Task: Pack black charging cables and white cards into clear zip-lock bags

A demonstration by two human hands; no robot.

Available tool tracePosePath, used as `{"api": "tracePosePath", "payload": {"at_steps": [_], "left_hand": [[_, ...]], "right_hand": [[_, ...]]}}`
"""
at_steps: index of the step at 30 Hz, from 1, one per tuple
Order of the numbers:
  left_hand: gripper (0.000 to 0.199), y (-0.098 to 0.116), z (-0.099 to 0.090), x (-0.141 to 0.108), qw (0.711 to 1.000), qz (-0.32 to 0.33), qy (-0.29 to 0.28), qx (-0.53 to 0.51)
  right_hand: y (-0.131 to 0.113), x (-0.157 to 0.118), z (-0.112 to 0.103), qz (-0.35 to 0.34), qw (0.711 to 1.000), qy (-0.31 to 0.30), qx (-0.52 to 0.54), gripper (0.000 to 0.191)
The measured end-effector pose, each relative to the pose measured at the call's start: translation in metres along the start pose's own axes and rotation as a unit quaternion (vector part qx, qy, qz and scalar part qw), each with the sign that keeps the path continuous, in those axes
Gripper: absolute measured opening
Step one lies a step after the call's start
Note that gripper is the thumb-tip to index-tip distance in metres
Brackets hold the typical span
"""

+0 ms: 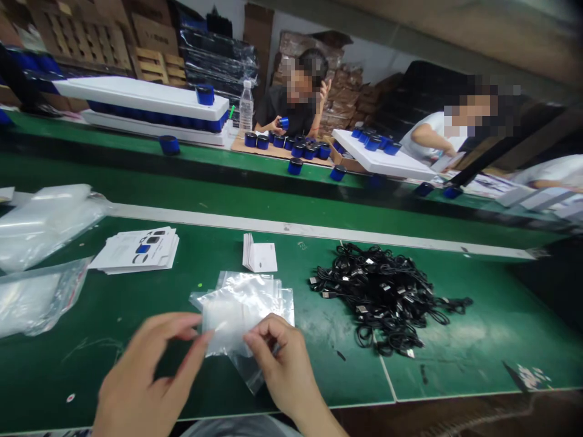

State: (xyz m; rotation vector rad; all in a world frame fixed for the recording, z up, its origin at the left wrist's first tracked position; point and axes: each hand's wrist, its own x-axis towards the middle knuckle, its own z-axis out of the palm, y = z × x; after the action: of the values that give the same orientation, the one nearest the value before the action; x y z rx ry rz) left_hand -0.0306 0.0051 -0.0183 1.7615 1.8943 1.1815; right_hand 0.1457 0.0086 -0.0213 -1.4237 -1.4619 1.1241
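Near the front edge of the green bench, clear plastic bags [250, 291] lie in a loose, overlapping pile. My right hand [286, 361] pinches the top plastic bag between thumb and forefinger. At the pile's left edge, my left hand [152, 370] has its thumb and fingers apart, with nothing visible between them. A folded white leaflet [262, 256] stands just beyond the bags. To the right is a tangled heap of black USB cables [382, 291], and to the left a stack of printed leaflets [136, 249].
Large bags of clear plastic [40, 224] lie at the far left. Beyond a pale strip [273, 225] runs a green conveyor belt [204, 194]. Across it, people sit by blue-and-black round items [295, 166], white foam trays [150, 97] and a plastic bottle [246, 109].
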Motion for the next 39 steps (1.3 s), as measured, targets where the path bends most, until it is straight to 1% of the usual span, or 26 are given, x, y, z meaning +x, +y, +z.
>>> {"api": "tracePosePath", "payload": {"at_steps": [1, 2, 3, 4, 5, 6, 8, 10, 12, 15, 17, 19, 21, 24, 26, 28, 29, 31, 34, 37, 39], "left_hand": [[0.029, 0.003, -0.001, -0.002, 0.996, -0.032, -0.083, -0.029], [0.031, 0.006, -0.001, -0.004, 0.982, -0.074, -0.163, -0.061], [0.033, 0.009, -0.001, -0.006, 0.963, -0.12, -0.222, -0.091], [0.035, 0.013, 0.0, -0.007, 0.946, -0.16, -0.254, -0.118], [0.036, 0.017, 0.001, -0.007, 0.934, -0.19, -0.268, -0.141], [0.036, 0.02, 0.001, -0.007, 0.927, -0.206, -0.269, -0.16], [0.035, 0.025, 0.002, -0.006, 0.921, -0.217, -0.262, -0.191], [0.034, 0.026, 0.001, -0.004, 0.913, -0.217, -0.276, -0.207], [0.034, 0.025, -0.001, -0.002, 0.902, -0.214, -0.309, -0.213], [0.034, 0.019, -0.003, 0.001, 0.875, -0.2, -0.382, -0.219], [0.036, 0.016, -0.004, 0.003, 0.866, -0.192, -0.411, -0.21], [0.04, 0.015, -0.003, 0.004, 0.868, -0.183, -0.42, -0.191], [0.041, 0.016, -0.001, 0.004, 0.875, -0.182, -0.409, -0.183], [0.04, 0.016, 0.002, 0.004, 0.874, -0.183, -0.407, -0.194], [0.039, 0.015, 0.004, 0.004, 0.872, -0.184, -0.409, -0.195], [0.039, 0.015, 0.005, 0.004, 0.874, -0.189, -0.404, -0.191], [0.039, 0.015, 0.006, 0.004, 0.878, -0.191, -0.396, -0.19], [0.036, 0.016, 0.008, 0.003, 0.888, -0.18, -0.382, -0.182], [0.033, 0.018, 0.012, -0.001, 0.918, -0.133, -0.352, -0.127], [0.03, 0.02, 0.014, -0.004, 0.942, -0.093, -0.308, -0.094], [0.026, 0.021, 0.014, -0.005, 0.95, -0.071, -0.29, -0.089]], "right_hand": [[0.0, 0.0, 0.001, -0.014, 1.0, -0.002, -0.014, 0.019], [0.0, 0.0, 0.002, -0.026, 0.999, -0.003, -0.027, 0.018], [0.0, 0.0, 0.004, -0.037, 0.999, -0.003, -0.038, 0.018], [0.0, 0.0, 0.006, -0.044, 0.998, -0.002, -0.046, 0.018], [0.0, 0.0, 0.008, -0.048, 0.998, -0.003, -0.05, 0.02], [0.0, 0.0, 0.009, -0.048, 0.998, -0.004, -0.052, 0.021], [0.0, -0.001, 0.011, -0.044, 0.998, -0.009, -0.044, 0.024], [0.001, -0.001, 0.011, -0.041, 0.998, -0.015, -0.033, 0.027], [0.002, -0.001, 0.009, -0.037, 0.999, -0.022, -0.023, 0.031], [0.002, -0.001, 0.005, -0.028, 0.999, -0.038, -0.002, 0.035], [0.002, -0.001, 0.002, -0.02, 0.999, -0.049, 0.006, 0.037], [0.002, -0.001, 0.0, -0.016, 0.998, -0.061, 0.007, 0.037], [0.002, -0.002, -0.001, -0.026, 0.997, -0.071, -0.005, 0.036], [0.002, -0.004, -0.002, -0.076, 0.992, -0.098, -0.038, 0.032], [0.002, -0.006, -0.003, -0.117, 0.985, -0.105, -0.064, 0.023], [0.001, -0.008, -0.004, -0.143, 0.982, -0.085, -0.084, 0.013], [0.0, -0.008, -0.004, -0.15, 0.982, -0.068, -0.09, 0.012], [-0.001, -0.01, -0.002, -0.16, 0.982, -0.038, -0.094, 0.014], [-0.002, -0.011, 0.004, -0.195, 0.974, 0.006, -0.114, 0.019], [-0.001, -0.01, 0.008, -0.223, 0.955, 0.046, -0.189, 0.018], [-0.001, -0.009, 0.008, -0.229, 0.936, 0.039, -0.264, 0.018]]}}
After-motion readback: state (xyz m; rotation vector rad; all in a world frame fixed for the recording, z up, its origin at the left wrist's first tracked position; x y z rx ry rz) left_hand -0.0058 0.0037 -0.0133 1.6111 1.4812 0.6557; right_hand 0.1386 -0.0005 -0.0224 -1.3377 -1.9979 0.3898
